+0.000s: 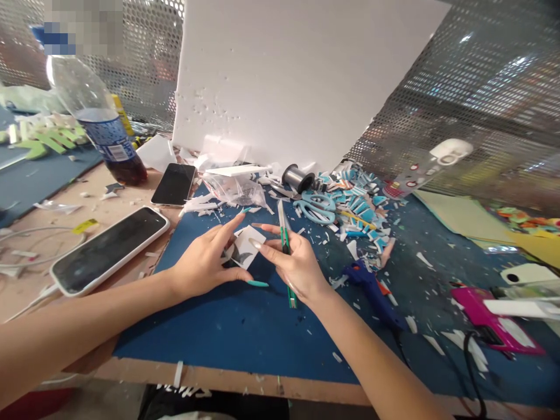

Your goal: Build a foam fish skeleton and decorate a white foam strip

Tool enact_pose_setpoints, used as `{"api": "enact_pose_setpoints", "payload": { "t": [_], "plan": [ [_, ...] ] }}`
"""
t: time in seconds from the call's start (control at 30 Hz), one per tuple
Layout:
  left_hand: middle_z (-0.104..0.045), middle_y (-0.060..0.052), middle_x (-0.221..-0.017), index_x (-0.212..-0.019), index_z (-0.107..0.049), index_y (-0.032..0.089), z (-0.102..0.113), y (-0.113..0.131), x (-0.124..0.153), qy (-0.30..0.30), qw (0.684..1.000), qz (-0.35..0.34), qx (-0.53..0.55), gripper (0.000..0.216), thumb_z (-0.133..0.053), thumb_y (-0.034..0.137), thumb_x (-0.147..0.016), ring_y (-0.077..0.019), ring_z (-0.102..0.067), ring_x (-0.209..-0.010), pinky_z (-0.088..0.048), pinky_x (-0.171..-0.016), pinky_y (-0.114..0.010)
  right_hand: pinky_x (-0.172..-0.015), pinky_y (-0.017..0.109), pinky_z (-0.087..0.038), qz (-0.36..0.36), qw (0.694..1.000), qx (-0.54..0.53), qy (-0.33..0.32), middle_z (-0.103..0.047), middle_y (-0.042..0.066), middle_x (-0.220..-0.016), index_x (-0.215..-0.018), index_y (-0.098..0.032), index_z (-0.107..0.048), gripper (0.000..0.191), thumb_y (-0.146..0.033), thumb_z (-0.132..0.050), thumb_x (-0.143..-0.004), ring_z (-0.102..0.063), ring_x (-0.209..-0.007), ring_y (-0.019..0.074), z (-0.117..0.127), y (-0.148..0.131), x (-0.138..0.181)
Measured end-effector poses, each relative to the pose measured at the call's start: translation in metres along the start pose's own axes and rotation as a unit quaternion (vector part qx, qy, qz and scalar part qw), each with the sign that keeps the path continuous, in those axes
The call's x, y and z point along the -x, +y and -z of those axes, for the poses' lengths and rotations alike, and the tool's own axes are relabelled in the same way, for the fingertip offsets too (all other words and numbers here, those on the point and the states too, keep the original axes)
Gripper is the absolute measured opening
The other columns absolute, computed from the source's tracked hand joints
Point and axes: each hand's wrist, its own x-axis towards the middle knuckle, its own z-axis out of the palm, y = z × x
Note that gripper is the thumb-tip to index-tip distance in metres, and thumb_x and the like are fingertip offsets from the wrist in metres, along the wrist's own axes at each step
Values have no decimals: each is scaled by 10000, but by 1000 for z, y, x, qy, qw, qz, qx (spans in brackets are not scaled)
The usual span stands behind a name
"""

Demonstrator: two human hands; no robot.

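My left hand point(205, 259) pinches a small white foam piece point(247, 244) with a dark printed shape, just above the blue cutting mat point(245, 326). My right hand point(295, 265) is closed round a green-and-silver craft knife point(285, 233), whose blade points away from me beside the piece. My right thumb touches the piece's edge. Both hands meet at the middle of the mat.
A large white foam board point(297, 76) leans at the back. Light-blue scissors point(317, 207), a wire spool point(296, 177), several cut scraps, a blue glue gun point(371, 286) and a pink glue gun point(494, 318) lie to the right. Two phones point(109, 248) point(174, 184) and a bottle point(102, 125) stand to the left.
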Motion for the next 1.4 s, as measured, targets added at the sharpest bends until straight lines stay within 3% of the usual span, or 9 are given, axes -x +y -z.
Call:
{"api": "enact_pose_setpoints", "payload": {
  "t": [0.13,0.27,0.43,0.53,0.6,0.73,0.83,0.97,1.4],
  "plan": [
    [-554,-211,-1144,-1466,-215,133,2,-5,-5,42,996,-60,-45,992,-543,700,-722,-334,-552,-1029,-488,-867,-517,-650,254,-475,3,997,82,-7,-654,-20,-641,-1069,-136,-625,518,-254,-820,-604,-621,-633,119,10,-3,-2],
    [-530,-217,-1292,-1495,-18,155,4,-10,-7,-17,992,-118,41,929,-571,512,-838,-333,-471,-1237,-457,-959,-513,-658,275,-490,3,995,101,-10,-669,-13,-668,-1075,-150,-594,560,-270,-830,-582,-642,-661,141,13,-4,-3],
    [-568,-194,-1255,-1492,-48,194,5,-11,-5,-41,993,-87,67,953,-664,427,-804,-325,-519,-1194,-482,-935,-502,-623,262,-483,13,994,109,-11,-675,-7,-679,-1078,-153,-562,573,-308,-823,-593,-636,-645,138,12,-3,-4],
    [-574,-161,-1189,-1484,-115,216,6,-9,-5,-16,996,-55,63,929,-664,485,-784,-298,-559,-1094,-497,-904,-472,-527,235,-432,50,983,177,-4,-678,6,-701,-1020,-164,-549,439,-415,-735,-712,-584,-559,111,14,-7,-2],
    [-548,-137,-1118,-1468,-195,216,7,-7,-5,6,998,-21,57,887,-642,544,-776,-271,-562,-1007,-516,-851,-436,-488,232,-393,88,967,237,-6,-659,7,-672,-944,-171,-542,345,-495,-582,-834,-538,-501,97,19,-10,0],
    [-461,-78,-986,-1338,-432,201,9,-3,-5,33,997,22,62,710,-619,588,-773,-216,-520,-880,-519,-767,-376,-514,239,-392,186,916,352,-43,-551,-14,-595,-910,-182,-581,387,-464,-322,-968,-524,-501,102,29,-9,0],
    [-461,-66,-958,-1231,-522,179,11,-1,-7,41,994,46,88,627,-644,574,-760,-209,-515,-873,-504,-791,-373,-559,247,-408,254,861,432,-79,-550,1,-648,-949,-191,-591,305,-362,-341,-983,-537,-571,122,31,-6,-3],
    [-526,-81,-1015,-1232,-524,177,11,0,-8,57,989,60,125,639,-711,518,-725,-223,-550,-943,-492,-835,-364,-588,256,-419,346,800,475,-119,-564,35,-708,-922,-179,-587,218,-252,-387,-968,-549,-662,153,28,-1,-6],
    [-635,-130,-1085,-1257,-528,180,10,-1,-6,77,986,22,147,681,-712,543,-710,-252,-597,-989,-493,-864,-397,-586,279,-433,317,811,472,-136,-548,45,-697,-866,-195,-564,284,-295,-324,-981,-558,-662,169,26,1,-5]
  ]
}}
